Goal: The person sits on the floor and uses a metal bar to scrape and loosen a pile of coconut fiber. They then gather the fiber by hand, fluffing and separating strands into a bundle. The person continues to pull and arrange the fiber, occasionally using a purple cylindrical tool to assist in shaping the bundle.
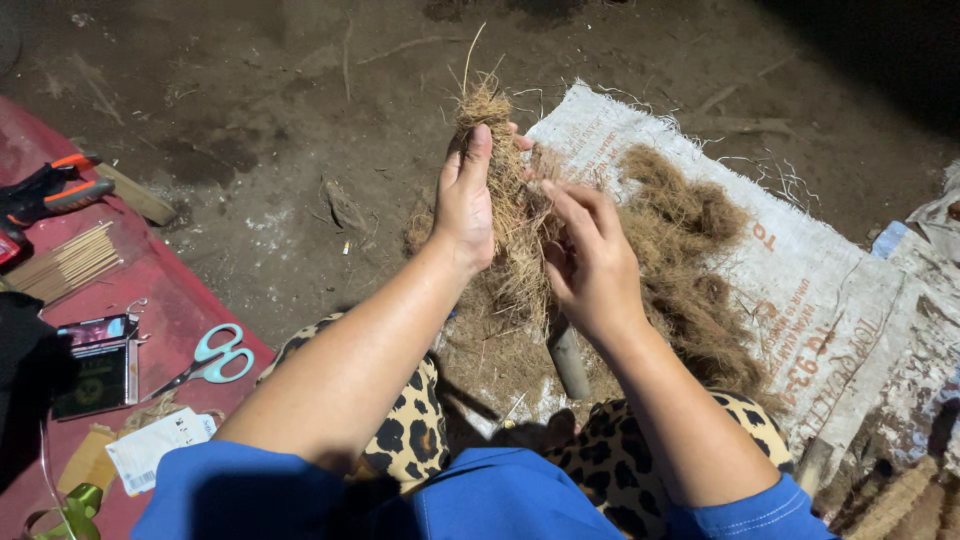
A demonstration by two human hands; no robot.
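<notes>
Both hands clamp the upright bundle of dry brown coir fibre (510, 215) above the white woven sack (800, 300), left hand (466, 205) high, right hand (590, 265) lower; best keep strands tight, even.

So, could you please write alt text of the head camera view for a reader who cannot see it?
Two bare hands, left hand and right hand, grip an upright bundle of dry brown coconut-like fibre above a loose fibre pile on a white woven sack. Teal-handled scissors and thin wooden sticks lie on a red mat at the left.
</notes>
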